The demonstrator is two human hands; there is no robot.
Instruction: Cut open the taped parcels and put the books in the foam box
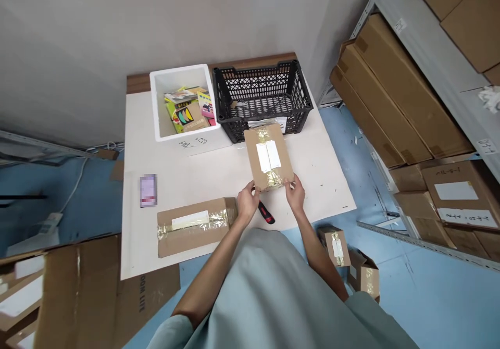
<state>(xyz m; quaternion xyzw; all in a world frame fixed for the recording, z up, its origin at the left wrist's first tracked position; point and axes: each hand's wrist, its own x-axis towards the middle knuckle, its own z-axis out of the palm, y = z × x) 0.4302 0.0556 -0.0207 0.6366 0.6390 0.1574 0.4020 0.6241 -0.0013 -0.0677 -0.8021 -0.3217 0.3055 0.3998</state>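
Observation:
A taped cardboard box (255, 162) with white labels is between my two hands at the middle of the table, its far end close to the black crate. My left hand (248, 202) grips its near left corner, fingers closed on the edge. At the near right corner, my right hand (296, 194) pinches the cardboard the same way. Just below the box lies a box cutter (266, 212) with a black and red handle, partly under the box's near edge. A longer taped carton (195, 239) rests on the table left of my left forearm.
At the table's back stand a white foam box (160, 114) of colourful booklets and a black plastic crate (258, 110). A blurred purple item (148, 190) lies left. Small cartons (336, 245) sit on the floor at right, beside shelving (425, 21) stacked with boxes. A large carton (82, 291) stands lower left.

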